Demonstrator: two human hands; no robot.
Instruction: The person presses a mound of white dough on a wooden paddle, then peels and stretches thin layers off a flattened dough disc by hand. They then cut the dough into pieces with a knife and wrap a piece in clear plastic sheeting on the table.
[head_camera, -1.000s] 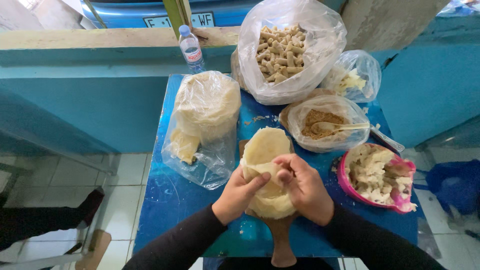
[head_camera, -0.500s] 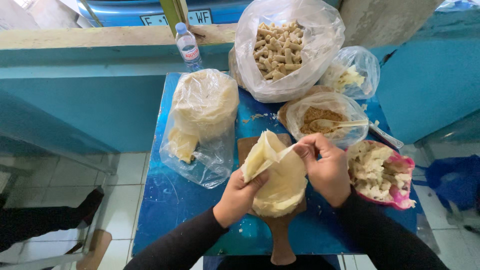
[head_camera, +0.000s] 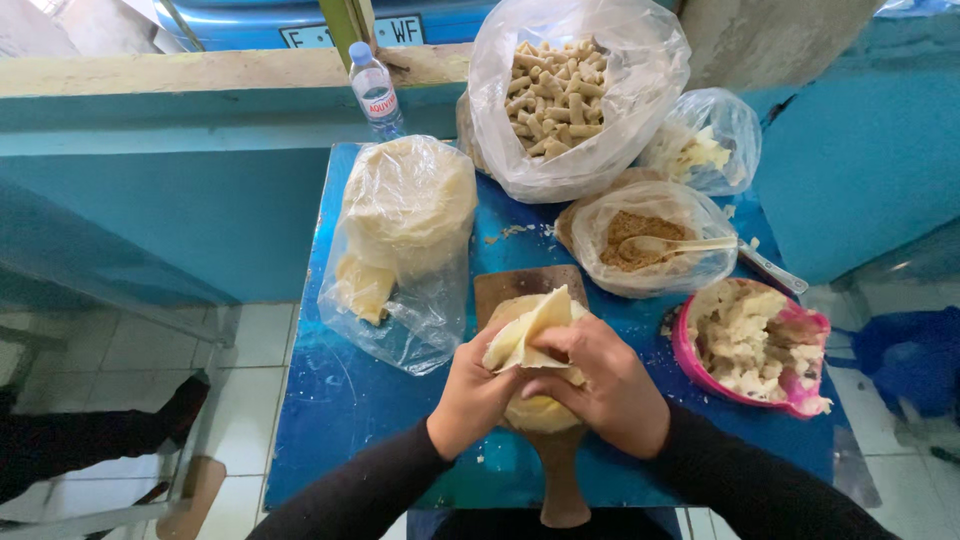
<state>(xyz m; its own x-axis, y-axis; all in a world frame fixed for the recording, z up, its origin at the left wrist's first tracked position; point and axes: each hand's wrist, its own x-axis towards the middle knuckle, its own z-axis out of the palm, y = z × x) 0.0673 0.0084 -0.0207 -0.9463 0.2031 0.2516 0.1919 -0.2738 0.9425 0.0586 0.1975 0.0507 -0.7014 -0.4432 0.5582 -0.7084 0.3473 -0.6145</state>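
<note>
- Two hands meet over the wooden paddle board (head_camera: 556, 470) in front of you: your left hand (head_camera: 478, 385) and right hand (head_camera: 600, 385) both pinch a thin pale dough sheet (head_camera: 528, 332), folded upward between the fingers.
- Under them a stack of the same round sheets (head_camera: 540, 412) rests on the board, on the blue table (head_camera: 340, 400).
- To your left lies a clear bag of more sheets (head_camera: 405, 230); a water bottle (head_camera: 375, 92) stands behind it.
- Ahead sits a big bag of rolled pieces (head_camera: 560, 90), with a smaller bag (head_camera: 705, 150) beside it.
- To your right are a bag of brown filling (head_camera: 640, 240) with a spoon (head_camera: 680, 244) in it, and a pink bowl (head_camera: 760, 345) of pale chunks.
</note>
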